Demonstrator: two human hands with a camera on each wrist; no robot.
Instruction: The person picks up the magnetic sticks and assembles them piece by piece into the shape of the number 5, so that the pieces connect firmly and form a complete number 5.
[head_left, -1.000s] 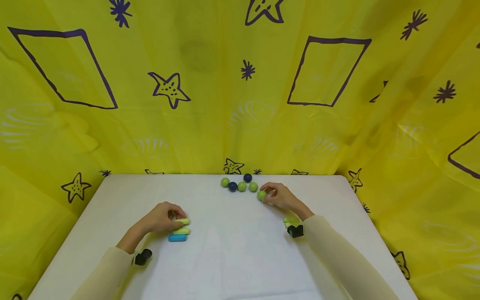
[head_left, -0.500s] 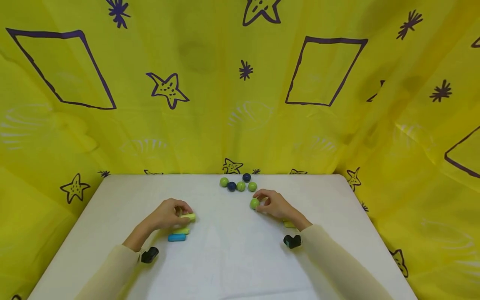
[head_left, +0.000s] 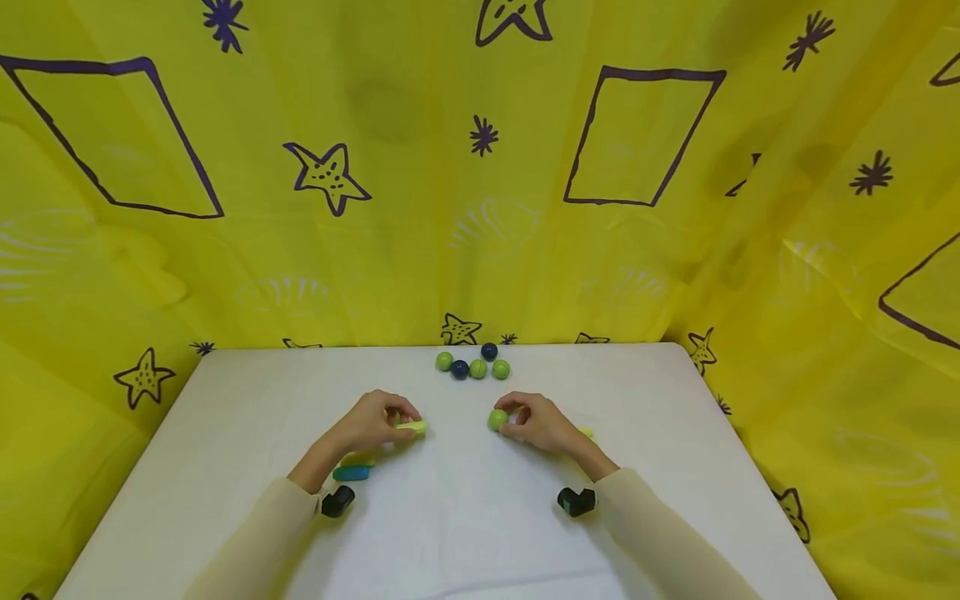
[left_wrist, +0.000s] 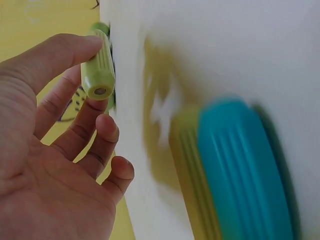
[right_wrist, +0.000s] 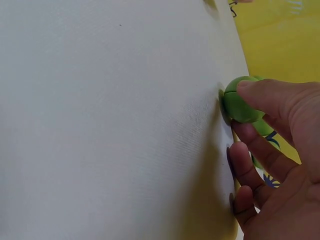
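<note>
In the head view my left hand (head_left: 369,423) pinches a pale yellow-green ridged magnetic rod (head_left: 412,427) between thumb and fingers. The left wrist view shows the rod's end with a small metal disc, and the rod raised off the table. Across a gap to the right, my right hand (head_left: 542,423) pinches a green ball (head_left: 498,420), which has a seam line in the right wrist view and sits at or just above the table. Below my left hand lie a blue rod (head_left: 351,473) and, against it, a yellow-green rod (left_wrist: 190,170).
Green balls (head_left: 501,368) and dark blue balls (head_left: 460,369) sit in a loose cluster near the far edge of the white table (head_left: 465,517). Another yellow-green rod (head_left: 587,432) shows partly behind my right wrist. Yellow patterned curtain (head_left: 420,250) surrounds the back and sides.
My left hand has lifted the yellow-green rod off its group and carried it right. My right hand has drawn the green ball away from the cluster, left and nearer to me.
</note>
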